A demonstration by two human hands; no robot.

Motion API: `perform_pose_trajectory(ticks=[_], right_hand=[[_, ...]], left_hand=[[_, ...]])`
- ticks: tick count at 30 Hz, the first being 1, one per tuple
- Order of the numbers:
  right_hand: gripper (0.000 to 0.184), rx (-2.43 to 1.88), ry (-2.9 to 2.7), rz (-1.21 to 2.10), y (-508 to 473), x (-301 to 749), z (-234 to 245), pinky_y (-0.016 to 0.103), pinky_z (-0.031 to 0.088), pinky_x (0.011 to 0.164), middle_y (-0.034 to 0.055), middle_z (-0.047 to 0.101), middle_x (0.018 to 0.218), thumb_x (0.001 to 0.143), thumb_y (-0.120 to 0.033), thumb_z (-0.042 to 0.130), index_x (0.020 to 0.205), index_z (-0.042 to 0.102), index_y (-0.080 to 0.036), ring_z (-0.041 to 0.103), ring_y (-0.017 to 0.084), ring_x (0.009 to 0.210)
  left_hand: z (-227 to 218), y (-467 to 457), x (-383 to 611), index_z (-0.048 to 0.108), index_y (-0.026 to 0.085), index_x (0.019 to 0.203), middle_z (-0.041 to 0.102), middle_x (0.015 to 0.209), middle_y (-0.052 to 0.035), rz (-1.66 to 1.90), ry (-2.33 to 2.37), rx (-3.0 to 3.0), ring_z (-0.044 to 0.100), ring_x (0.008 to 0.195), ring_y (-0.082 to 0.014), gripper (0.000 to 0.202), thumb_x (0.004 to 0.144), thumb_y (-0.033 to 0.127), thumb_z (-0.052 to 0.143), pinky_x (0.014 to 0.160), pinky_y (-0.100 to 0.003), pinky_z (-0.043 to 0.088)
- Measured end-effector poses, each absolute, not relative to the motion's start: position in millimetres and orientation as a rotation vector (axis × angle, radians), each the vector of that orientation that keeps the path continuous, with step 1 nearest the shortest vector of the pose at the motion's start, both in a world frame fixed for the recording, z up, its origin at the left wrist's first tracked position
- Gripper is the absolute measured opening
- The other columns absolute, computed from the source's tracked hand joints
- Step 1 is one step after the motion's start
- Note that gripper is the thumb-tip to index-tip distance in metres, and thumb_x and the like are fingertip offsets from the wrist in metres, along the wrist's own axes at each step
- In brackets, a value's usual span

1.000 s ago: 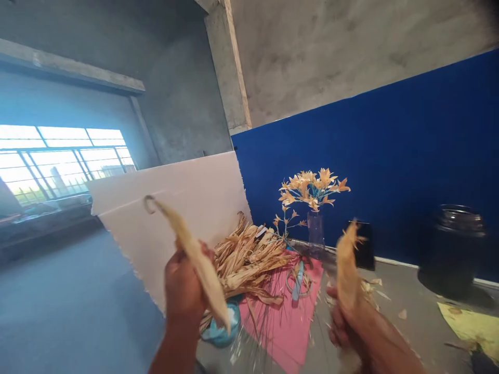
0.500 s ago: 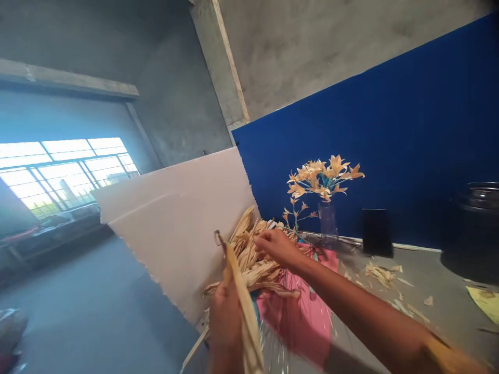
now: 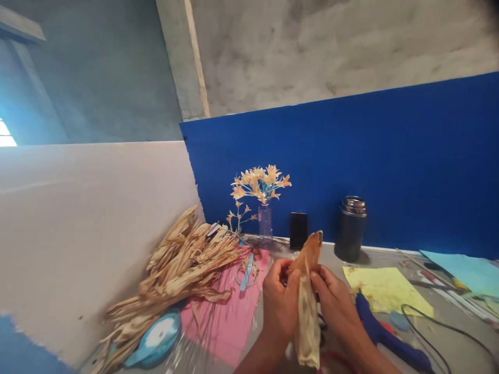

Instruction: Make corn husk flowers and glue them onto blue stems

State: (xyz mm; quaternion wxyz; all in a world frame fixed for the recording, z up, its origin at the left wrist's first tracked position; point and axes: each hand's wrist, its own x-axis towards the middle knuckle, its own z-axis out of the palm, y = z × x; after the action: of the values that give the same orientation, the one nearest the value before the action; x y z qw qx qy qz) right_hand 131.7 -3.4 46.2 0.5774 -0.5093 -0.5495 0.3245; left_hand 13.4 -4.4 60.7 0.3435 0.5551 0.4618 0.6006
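A long dried corn husk (image 3: 307, 317) stands nearly upright between my hands, its brown tip pointing up. My left hand (image 3: 281, 298) pinches it from the left side, thumb on the front. From the right, my right hand (image 3: 335, 296) grips the husk's edge with closed fingers. To the left, a heap of dried corn husks (image 3: 191, 259) lies partly over a pink sheet (image 3: 234, 317). Beside the heap is a roll of blue tape or ribbon (image 3: 159, 332). A blue glue gun (image 3: 384, 332) lies right of my right hand.
Behind my hands stand a clear vase (image 3: 265, 226) with husk-coloured flowers (image 3: 259, 182), a dark upright phone-like slab (image 3: 298, 230) and a black flask (image 3: 351, 228). A yellow sheet (image 3: 388, 291), a black cable (image 3: 440, 332) and a light-blue sheet (image 3: 468, 272) lie at right. Blue board (image 3: 331, 150) stands behind.
The view has turned right. My right hand has left the husk heap and now joins my left hand on the single husk, which has moved to the right, in front of me.
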Motion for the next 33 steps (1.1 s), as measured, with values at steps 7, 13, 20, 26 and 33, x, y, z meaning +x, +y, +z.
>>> perform_pose_trajectory(ticks=[7, 13, 20, 26, 33], right_hand=[[0.03, -1.271, -1.29, 0.583, -20, 121, 45, 0.03, 0.046, 0.06, 0.0005, 0.061, 0.066, 0.092, -0.046, 0.042, 0.075, 0.055, -0.024, 0.058, 0.021, 0.064], [0.043, -1.284, -1.281, 0.723, -19, 117, 41, 0.026, 0.036, 0.049, -0.004, 0.047, 0.057, 0.087, -0.062, 0.05, 0.065, 0.048, -0.024, 0.043, 0.016, 0.054], [0.047, -1.285, -1.273, 0.686, -20, 118, 27, 0.026, 0.039, 0.052, -0.0023, 0.049, 0.059, 0.087, -0.064, 0.047, 0.065, 0.052, -0.024, 0.047, 0.017, 0.057], [0.045, -1.307, -1.186, 0.741, -25, 118, 25, 0.025, 0.037, 0.048, -0.0034, 0.049, 0.057, 0.088, -0.061, 0.051, 0.065, 0.052, -0.023, 0.044, 0.015, 0.054], [0.038, -1.03, -1.157, 1.455, -33, 117, 29, 0.029, 0.05, 0.061, 0.0033, 0.071, 0.073, 0.07, -0.048, 0.077, 0.09, 0.069, -0.017, 0.065, 0.022, 0.067]], left_hand=[[43, -5, 27, 0.054, 0.018, 0.07, 0.053, 0.061, 0.0023, 1.487, 0.909, 0.827, 0.047, 0.056, -0.012, 0.038, 0.076, 0.052, 0.07, 0.056, -0.024, 0.037], [41, -17, 15, 0.048, 0.021, 0.066, 0.046, 0.06, 0.0032, 1.636, 1.245, 1.156, 0.041, 0.059, -0.0125, 0.048, 0.087, 0.064, 0.055, 0.055, -0.024, 0.034], [36, -14, 2, 0.046, 0.021, 0.061, 0.043, 0.058, 0.0036, 1.655, 1.229, 1.159, 0.037, 0.057, -0.0119, 0.053, 0.084, 0.068, 0.057, 0.052, -0.024, 0.031], [25, -21, -7, 0.062, 0.015, 0.076, 0.058, 0.068, 0.0002, 1.341, 0.853, 0.971, 0.049, 0.06, -0.0112, 0.047, 0.071, 0.059, 0.077, 0.057, -0.023, 0.039], [26, -26, -14, 0.072, 0.012, 0.093, 0.072, 0.079, -0.0068, 1.312, 0.768, 0.758, 0.064, 0.067, -0.0175, 0.039, 0.069, 0.039, 0.084, 0.067, -0.028, 0.05]])
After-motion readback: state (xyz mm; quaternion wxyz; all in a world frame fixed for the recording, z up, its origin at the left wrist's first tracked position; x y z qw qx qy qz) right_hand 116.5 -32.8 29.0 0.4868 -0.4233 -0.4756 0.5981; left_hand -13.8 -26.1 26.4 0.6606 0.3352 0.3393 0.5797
